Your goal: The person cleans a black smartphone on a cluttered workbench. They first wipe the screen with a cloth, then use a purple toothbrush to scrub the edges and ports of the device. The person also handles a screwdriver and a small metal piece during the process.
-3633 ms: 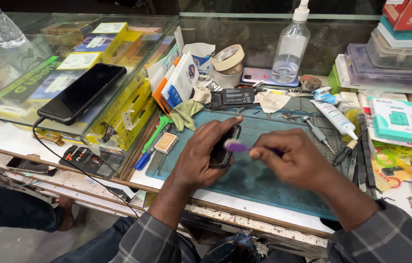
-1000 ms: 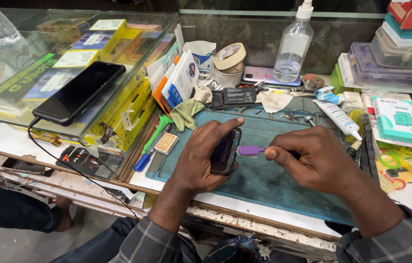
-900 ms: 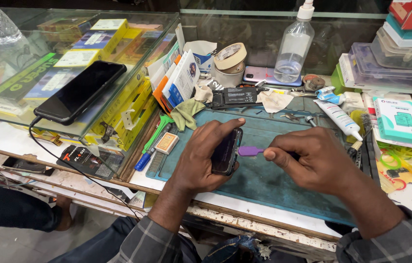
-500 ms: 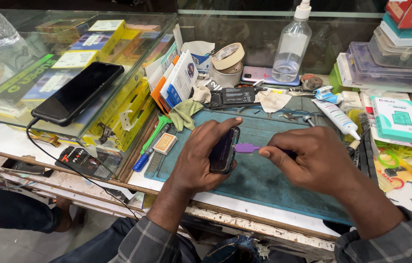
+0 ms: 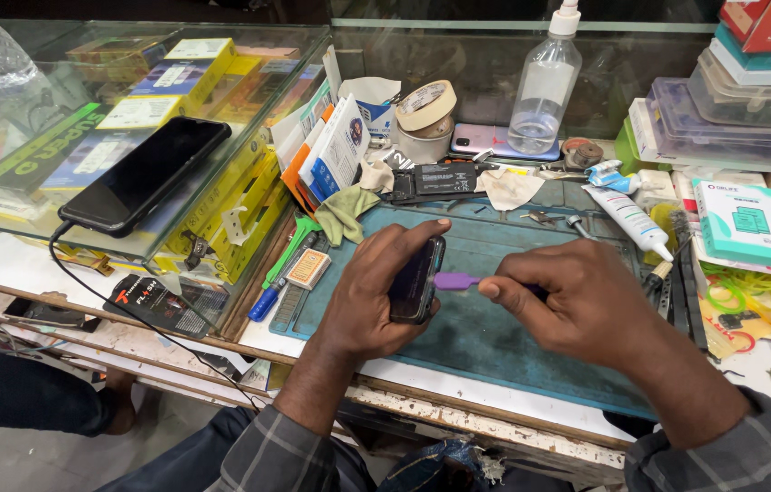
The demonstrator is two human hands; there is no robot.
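**Purple tool now at the edge of the phone**

Nearest to me, the left hand (image 5: 369,296) is closed around a small dark phone (image 5: 416,281), which it holds on its side edge just above the teal mat (image 5: 495,337). The fingers wrap over the top and the thumb supports it from below, so the grip looks firm. The right hand (image 5: 576,305) pinches a thin purple tool (image 5: 454,281) between thumb and forefinger; the other fingers are curled in.

What changed: 3.6 s ago the tool was higher, over the top of the phone, and both hands were close together. About 1 s ago the tool lay flat beside the phone. Now its tip touches the right edge of the phone, and the left hand has turned the phone a little more upright. I judge that the prying along the edge is in progress, but I cannot tell if the tip is really inside the seam.

Farther away, a battery (image 5: 444,178) lies behind the mat, then a tape roll (image 5: 425,105) and a clear bottle (image 5: 545,91). At left, 1 black phone (image 5: 144,173) rests on the glass case (image 5: 3,128).
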